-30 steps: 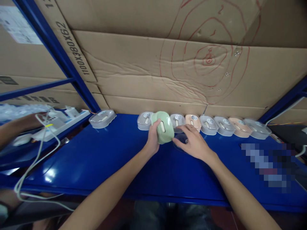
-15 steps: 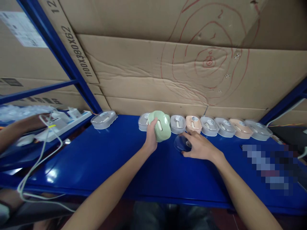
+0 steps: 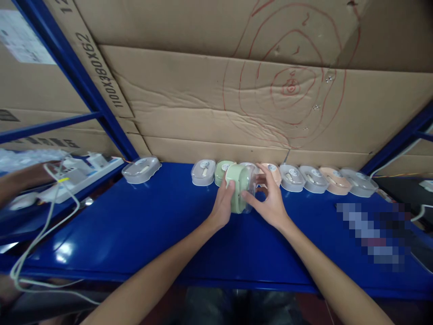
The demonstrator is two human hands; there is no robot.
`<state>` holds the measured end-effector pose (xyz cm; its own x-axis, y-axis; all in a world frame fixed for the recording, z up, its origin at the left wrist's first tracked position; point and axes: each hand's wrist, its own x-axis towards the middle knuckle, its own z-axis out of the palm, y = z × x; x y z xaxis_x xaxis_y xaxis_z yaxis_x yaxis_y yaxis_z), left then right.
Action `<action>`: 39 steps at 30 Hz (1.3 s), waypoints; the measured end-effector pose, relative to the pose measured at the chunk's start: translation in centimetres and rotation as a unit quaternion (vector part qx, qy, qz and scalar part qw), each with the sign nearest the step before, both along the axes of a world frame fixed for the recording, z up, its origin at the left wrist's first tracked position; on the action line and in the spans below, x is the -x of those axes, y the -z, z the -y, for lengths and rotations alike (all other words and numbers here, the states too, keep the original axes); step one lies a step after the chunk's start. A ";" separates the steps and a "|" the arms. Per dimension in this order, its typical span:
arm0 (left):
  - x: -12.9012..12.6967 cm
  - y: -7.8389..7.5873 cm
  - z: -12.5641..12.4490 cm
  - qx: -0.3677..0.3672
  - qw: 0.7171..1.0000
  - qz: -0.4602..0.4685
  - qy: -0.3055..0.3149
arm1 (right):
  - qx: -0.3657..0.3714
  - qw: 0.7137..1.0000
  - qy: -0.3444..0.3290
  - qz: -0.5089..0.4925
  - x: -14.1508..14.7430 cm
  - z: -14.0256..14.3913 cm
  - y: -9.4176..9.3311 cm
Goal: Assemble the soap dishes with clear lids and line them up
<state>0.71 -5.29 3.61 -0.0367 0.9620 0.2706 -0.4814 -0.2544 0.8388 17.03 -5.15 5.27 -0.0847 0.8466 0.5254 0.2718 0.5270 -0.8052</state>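
Note:
My left hand is closed around the side of a light green plastic box, held tilted on its side above the blue surface. On the right, my right hand grips a clear plastic lid with its fingers and thumb. The lid is up against the open face of the green box; whether it is fully seated I cannot tell. Behind my hands stands a row of lidded boxes, among them a grey one, another green one and a peach one.
One more grey box sits apart at the left. A white power strip with cables lies beyond the blue post, near another person's arm. Cardboard walls off the back of the blue table. A pixelated patch covers the right side.
My right hand has lifted the clear lid from the table and brought it left to the green box. My left hand has turned the box on its side, nearer the lid.

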 end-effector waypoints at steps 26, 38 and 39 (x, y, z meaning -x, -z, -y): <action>0.1 -1.0 0.5 0.057 0.996 -0.006 0.061 | -0.011 0.998 0.029 0.051 0.3 0.3 0.9; 2.4 -2.0 -1.3 0.147 0.986 0.053 0.057 | 0.265 0.933 -0.140 -0.201 0.4 -0.5 0.6; 2.5 -2.0 -1.4 0.148 0.986 0.055 0.058 | 0.281 0.922 -0.160 -0.212 0.4 -0.4 0.5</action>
<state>-1.83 -3.86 5.59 0.0656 0.9976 -0.0220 -0.5847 0.0564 0.8093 16.65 -4.73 4.79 -0.2658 0.9625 0.0539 -0.2280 -0.0084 -0.9736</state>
